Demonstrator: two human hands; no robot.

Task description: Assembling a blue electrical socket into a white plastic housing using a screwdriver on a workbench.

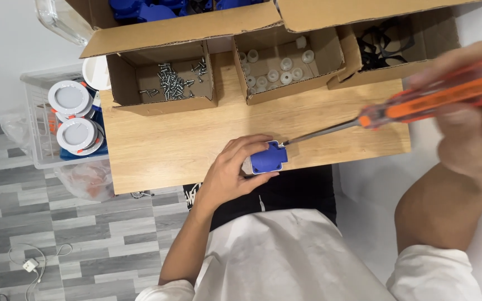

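Note:
My left hand (229, 173) grips a small blue plastic part (269, 158) at the near edge of the wooden table (168, 150). My right hand (470, 128), close to the camera and blurred, holds an orange-handled screwdriver (419, 103). Its metal shaft slants down to the left and the tip touches the top right corner of the blue part.
Open cardboard boxes line the table's far side: one with several loose screws (174, 81), one with several small white round pieces (277, 69), one with black plastic parts (383, 42). A larger box behind holds blue parts (146, 8). A clear bin with round white lamps (71, 114) stands left.

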